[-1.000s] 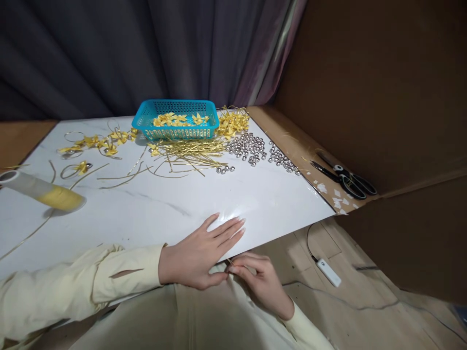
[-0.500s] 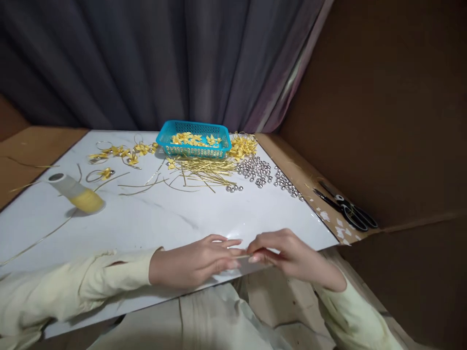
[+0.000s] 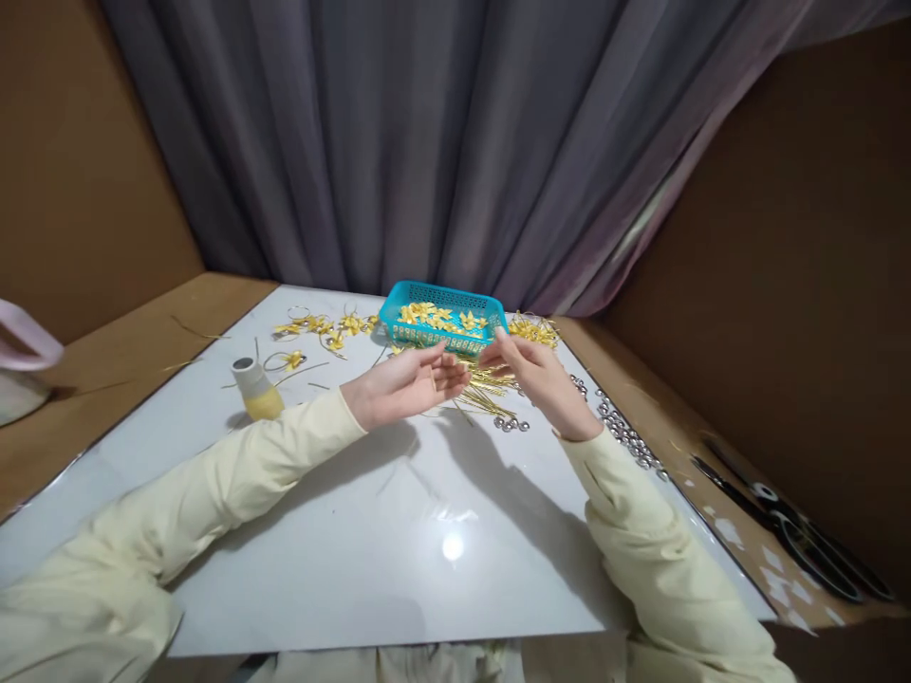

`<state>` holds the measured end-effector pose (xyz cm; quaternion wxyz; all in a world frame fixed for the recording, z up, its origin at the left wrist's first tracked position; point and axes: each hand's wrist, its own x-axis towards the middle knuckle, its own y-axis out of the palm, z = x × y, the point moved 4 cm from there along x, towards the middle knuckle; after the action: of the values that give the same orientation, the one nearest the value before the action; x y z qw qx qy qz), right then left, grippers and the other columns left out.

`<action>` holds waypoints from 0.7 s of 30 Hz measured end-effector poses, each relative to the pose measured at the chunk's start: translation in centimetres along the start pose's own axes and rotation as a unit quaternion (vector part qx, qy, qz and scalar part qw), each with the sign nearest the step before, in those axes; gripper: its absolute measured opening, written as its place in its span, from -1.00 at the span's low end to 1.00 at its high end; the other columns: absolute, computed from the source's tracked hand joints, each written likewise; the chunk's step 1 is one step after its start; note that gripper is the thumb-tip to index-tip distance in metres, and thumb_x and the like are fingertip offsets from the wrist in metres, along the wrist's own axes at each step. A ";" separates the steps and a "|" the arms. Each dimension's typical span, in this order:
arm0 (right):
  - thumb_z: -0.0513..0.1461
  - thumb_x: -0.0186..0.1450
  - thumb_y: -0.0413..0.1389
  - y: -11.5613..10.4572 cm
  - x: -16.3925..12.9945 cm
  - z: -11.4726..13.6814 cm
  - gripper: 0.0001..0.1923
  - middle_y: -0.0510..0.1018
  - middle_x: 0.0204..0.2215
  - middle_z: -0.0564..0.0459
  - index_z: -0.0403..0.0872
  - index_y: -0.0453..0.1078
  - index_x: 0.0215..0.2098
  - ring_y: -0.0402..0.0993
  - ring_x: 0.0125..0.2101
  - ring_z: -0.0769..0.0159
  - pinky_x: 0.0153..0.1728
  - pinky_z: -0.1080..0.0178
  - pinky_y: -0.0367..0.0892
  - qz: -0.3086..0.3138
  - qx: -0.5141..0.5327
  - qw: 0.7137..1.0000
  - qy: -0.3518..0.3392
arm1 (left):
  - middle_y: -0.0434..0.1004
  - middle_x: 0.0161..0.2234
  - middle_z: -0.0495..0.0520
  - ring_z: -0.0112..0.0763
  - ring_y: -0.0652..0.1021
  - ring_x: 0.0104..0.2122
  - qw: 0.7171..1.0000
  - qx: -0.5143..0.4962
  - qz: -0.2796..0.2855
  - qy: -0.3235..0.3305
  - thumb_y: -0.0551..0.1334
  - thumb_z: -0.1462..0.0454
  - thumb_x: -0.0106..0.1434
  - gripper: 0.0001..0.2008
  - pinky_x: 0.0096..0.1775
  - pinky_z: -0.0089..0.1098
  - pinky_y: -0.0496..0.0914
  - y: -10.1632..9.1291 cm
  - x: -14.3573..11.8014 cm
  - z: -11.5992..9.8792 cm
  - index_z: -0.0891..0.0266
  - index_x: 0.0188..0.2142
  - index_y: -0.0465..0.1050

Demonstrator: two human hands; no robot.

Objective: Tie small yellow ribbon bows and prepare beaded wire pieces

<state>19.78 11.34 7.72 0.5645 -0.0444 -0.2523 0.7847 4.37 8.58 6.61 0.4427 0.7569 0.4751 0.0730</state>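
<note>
Grey curtain at back, brown cardboard walls; glossy white marble-look board as work surface. No readable writing. Left hand & right hand raised mid-board, fingertips near each other, fingers part-curled; can't tell if anything is pinched. Just beyond: turquoise plastic mesh basket w/ small yellow ribbon flowers. Gold wire strips under hands, silver beads right, pale spool of gold ribbon left, black scissors near right.
</note>
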 end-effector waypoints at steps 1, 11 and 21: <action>0.14 0.34 -0.18 0.9 -0.3 0.1 -0.44 0.56 -0.29 -0.18 -0.15 0.34 -0.30 0.52 -0.23 0.18 -0.18 0.13 0.41 0.013 0.032 0.999 0.021 | 0.42 -0.52 0.07 -0.51 0.54 -0.46 1.000 -0.010 -0.009 0.023 -0.14 0.26 0.46 -0.53 -0.32 -0.51 0.46 0.1 0.4 -0.4 0.34 -0.52 0.31; 0.11 0.20 0.12 6.9 -1.0 1.2 -0.53 0.48 -0.61 0.07 -0.16 0.35 -0.38 0.34 -0.63 0.49 -0.55 0.38 0.25 0.175 0.240 0.948 0.115 | 0.48 -0.51 0.13 -0.43 0.55 -0.43 0.994 -0.038 -0.027 0.098 -0.08 0.30 0.44 -0.58 -0.29 -0.44 0.47 0.9 1.7 -2.7 0.40 -0.46 0.40; -0.11 0.35 -0.02 4.3 -0.6 0.5 -0.69 0.21 -0.79 0.27 -0.18 0.35 -0.40 -0.11 -0.75 0.56 -0.67 0.36 -0.18 0.160 0.219 0.957 0.102 | 0.59 -0.36 0.14 -0.45 0.58 -0.27 0.988 0.021 -0.054 0.142 -0.10 0.26 0.45 -0.63 -0.16 -0.48 0.45 -2.7 0.3 -5.9 0.37 -0.17 0.45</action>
<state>16.09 9.64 6.11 0.4501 -0.0387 -0.0047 0.8921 -0.36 12.82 8.08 0.3581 0.7211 0.5749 0.1455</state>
